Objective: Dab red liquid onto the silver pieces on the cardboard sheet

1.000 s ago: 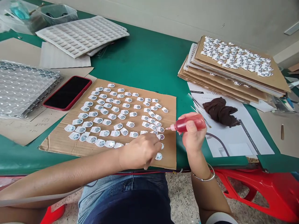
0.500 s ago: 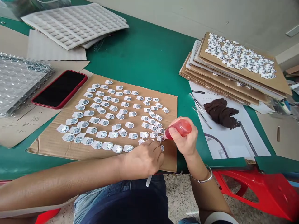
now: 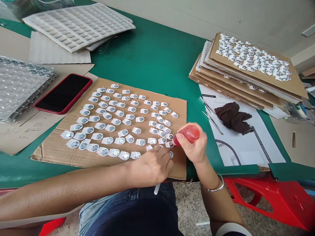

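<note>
My right hand (image 3: 195, 147) is closed around a small red squeeze bottle (image 3: 189, 133), tilted with its nozzle pointing down-left at the small discs near the cardboard's right edge. Beside it, my left hand (image 3: 152, 165) is closed in a pinch on slim tweezers (image 3: 157, 188); their pale flat end sticks out below the palm, and a thin tip shows close to the nozzle. Rows of small silver round pieces on white tabs (image 3: 120, 140) lie on the cardboard sheet (image 3: 54, 150). My left hand hides some of them.
A red-cased phone (image 3: 64, 93) and clear plastic trays (image 3: 22, 85) lie left. White moulded trays (image 3: 81, 24) sit behind. At right are stacked cardboard sheets (image 3: 246, 85) bearing more pieces, metal tweezers (image 3: 212, 116), and dark brown cloth (image 3: 232, 118) on printed paper (image 3: 236, 154). A red stool (image 3: 278, 203) stands below.
Both hands stay almost in place, still holding the squeeze bottle and tweezers. The bottle has shifted very slightly left; the whole view has moved a little.
</note>
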Tool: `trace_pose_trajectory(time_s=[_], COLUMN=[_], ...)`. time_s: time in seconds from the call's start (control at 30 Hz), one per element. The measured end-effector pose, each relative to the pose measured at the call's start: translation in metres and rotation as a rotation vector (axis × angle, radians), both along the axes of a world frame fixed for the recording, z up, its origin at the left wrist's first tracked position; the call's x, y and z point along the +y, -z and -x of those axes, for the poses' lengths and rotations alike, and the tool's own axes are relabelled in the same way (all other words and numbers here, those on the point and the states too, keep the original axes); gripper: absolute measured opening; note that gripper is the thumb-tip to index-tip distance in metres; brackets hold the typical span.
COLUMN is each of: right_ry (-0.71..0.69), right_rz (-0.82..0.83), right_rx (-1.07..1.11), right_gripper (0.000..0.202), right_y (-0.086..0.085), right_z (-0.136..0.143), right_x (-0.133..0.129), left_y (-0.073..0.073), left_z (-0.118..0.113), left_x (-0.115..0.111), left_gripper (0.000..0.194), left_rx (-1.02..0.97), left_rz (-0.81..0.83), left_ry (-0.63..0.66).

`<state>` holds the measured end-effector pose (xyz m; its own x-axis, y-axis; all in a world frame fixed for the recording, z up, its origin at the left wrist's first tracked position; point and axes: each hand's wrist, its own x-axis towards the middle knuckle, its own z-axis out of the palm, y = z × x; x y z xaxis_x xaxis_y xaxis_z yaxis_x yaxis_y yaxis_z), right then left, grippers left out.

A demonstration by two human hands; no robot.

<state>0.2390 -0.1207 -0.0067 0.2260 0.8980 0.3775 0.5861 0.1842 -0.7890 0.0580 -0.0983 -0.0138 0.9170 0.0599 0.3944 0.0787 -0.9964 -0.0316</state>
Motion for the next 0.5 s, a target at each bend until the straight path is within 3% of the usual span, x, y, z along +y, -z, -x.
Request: trace_pose_trajectory(time_s=[0.5], right_ry=[0.029], right_rz=[-0.029], right_rx=[-0.04], right_gripper=[0.022], right_y=[0.0008], right_z=[0.0008], right_x=[0.0013], left_y=[0.002], left_z=[0.0016], left_x=[-0.0007], left_gripper=[0.013], left_rx=[0.007], left_rz=[-0.007], left_ry=[-0.005])
